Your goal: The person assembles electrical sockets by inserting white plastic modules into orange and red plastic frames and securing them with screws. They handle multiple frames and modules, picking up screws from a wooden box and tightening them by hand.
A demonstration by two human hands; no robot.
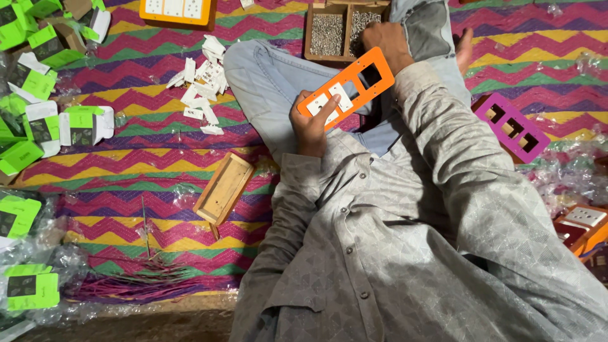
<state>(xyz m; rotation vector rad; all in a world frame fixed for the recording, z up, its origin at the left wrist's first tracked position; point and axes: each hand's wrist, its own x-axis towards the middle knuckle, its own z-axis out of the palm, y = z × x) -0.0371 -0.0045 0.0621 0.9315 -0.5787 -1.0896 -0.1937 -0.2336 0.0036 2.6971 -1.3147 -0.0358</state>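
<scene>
We note the left hand (311,123) closed around the lower end of an orange switch plate (346,87), thumb on its white inserts, above the lap. The right hand (387,43) reaches, fingers curled, into the wooden screw tray (308,39); its grip cannot be told.

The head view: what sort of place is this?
Probably a home workshop for assembling switch plates, worked seated on the floor. A woven zigzag mat serves as the bench, with an orange plate in hand, a screw tray and green cartons.
</scene>
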